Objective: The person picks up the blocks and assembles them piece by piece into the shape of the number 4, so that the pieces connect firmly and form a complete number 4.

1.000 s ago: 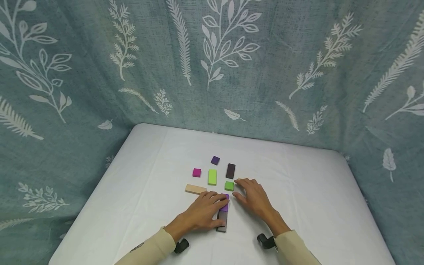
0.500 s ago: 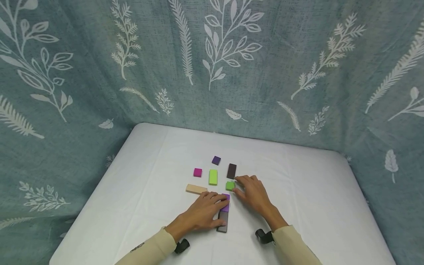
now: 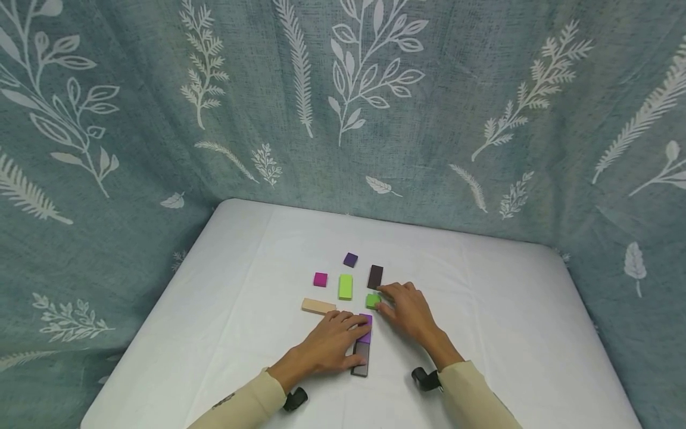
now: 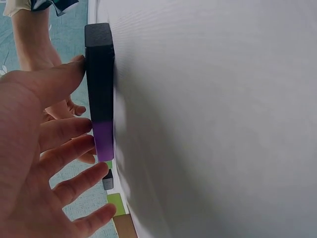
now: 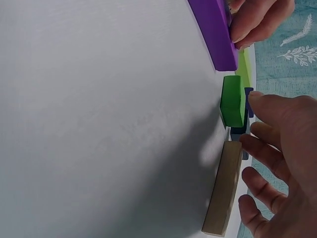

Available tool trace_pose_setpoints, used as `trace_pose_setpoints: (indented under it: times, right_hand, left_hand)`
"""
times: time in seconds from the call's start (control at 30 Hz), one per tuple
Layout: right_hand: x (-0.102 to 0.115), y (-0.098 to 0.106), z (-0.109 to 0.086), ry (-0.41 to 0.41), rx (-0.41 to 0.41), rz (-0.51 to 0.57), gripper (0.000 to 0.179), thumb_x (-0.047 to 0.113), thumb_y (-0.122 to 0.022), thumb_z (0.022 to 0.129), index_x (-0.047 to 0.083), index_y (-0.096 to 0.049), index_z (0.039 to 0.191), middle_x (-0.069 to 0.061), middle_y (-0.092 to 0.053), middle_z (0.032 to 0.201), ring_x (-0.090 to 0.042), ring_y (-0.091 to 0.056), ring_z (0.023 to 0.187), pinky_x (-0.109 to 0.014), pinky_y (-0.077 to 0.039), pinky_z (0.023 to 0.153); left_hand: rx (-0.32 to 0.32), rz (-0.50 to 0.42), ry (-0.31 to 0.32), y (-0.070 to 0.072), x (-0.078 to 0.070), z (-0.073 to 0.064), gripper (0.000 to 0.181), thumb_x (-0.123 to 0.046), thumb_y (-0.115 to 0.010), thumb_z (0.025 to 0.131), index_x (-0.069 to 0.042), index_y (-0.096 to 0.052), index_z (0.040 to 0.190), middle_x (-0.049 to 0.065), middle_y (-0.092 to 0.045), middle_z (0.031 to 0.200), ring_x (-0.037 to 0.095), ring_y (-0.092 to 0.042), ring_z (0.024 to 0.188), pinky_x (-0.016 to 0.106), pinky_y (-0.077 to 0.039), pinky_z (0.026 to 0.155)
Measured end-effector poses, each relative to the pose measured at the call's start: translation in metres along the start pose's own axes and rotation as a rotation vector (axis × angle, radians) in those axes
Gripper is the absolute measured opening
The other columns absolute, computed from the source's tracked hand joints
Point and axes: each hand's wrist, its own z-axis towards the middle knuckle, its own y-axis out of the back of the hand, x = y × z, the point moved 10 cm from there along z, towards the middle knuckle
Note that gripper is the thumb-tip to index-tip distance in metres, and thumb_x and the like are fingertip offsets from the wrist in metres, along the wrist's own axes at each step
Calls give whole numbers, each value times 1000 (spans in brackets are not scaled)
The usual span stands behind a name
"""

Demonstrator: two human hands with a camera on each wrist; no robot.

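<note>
My left hand (image 3: 329,345) rests on a row of two blocks standing end to end, its fingers fairly straight. Fingertips touch the top of the purple block (image 3: 364,338), and the thumb touches the dark grey block (image 3: 361,353) nearer me. Beyond the purple block sits a short green block (image 3: 372,301). My right hand (image 3: 409,316) hovers at its right side, thumb beside it and fingers slightly bent and spread, gripping nothing. Under that hand lies a plain wooden block (image 5: 223,191), seen in the right wrist view and hidden by the hand in the head view.
Loose blocks lie beyond the hands: a tan plank (image 3: 318,306), a lime block (image 3: 345,287), a magenta cube (image 3: 320,279), a dark purple cube (image 3: 351,260) and a dark brown block (image 3: 375,277). A white cloth covers the table (image 3: 257,268); a patterned curtain (image 3: 300,149) hangs behind.
My right hand has shifted slightly left and forward, its thumb now closer to the green block. The left hand and the blocks stay in place.
</note>
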Motion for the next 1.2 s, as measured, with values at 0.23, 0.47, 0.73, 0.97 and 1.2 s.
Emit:
trace_pose_setpoints:
  times: [0.23, 0.47, 0.73, 0.97, 1.2]
  right_hand:
    - [2, -3, 1, 18, 4, -15, 36, 32, -77, 91, 13, -73, 121, -4, -72, 116, -29, -58, 102, -47, -48, 82]
    - [7, -4, 1, 30, 14, -53, 32, 30, -77, 91, 16, -75, 120, -2, -73, 113, -28, -59, 100, -46, -47, 78]
    - [16, -4, 1, 70, 19, -62, 31, 33, -78, 89, 18, -76, 116, 0, -74, 113, -27, -60, 98, -45, -48, 77]
    - [19, -5, 0, 71, 34, -65, 30, 33, -79, 89, 19, -77, 114, 0, -74, 114, -26, -60, 97, -47, -48, 78]
    - [22, -8, -1, 57, 52, -39, 28, 32, -79, 88, 20, -78, 114, -1, -74, 113, -27, -60, 99, -48, -48, 78]
  left_hand:
    - [-10, 8, -1, 0, -1, 0, 65, -59, -62, 94, -20, -55, 146, -3, -50, 150, 19, -46, 136, 44, -34, 114]
    - [-7, 10, -5, 1, -2, 0, 66, -60, -60, 95, -20, -55, 147, -3, -50, 150, 19, -46, 136, 44, -34, 114]
    - [-31, 11, -20, 4, -2, 1, 66, -59, -62, 94, -18, -56, 146, -2, -50, 150, 19, -47, 136, 44, -35, 114]
    - [-33, 6, -20, 4, -2, 1, 66, -58, -63, 94, -18, -56, 146, -1, -50, 151, 19, -47, 137, 44, -35, 114]
    - [-29, -7, -14, 3, -2, -1, 66, -58, -63, 94, -18, -55, 146, -2, -49, 152, 18, -46, 138, 43, -36, 113]
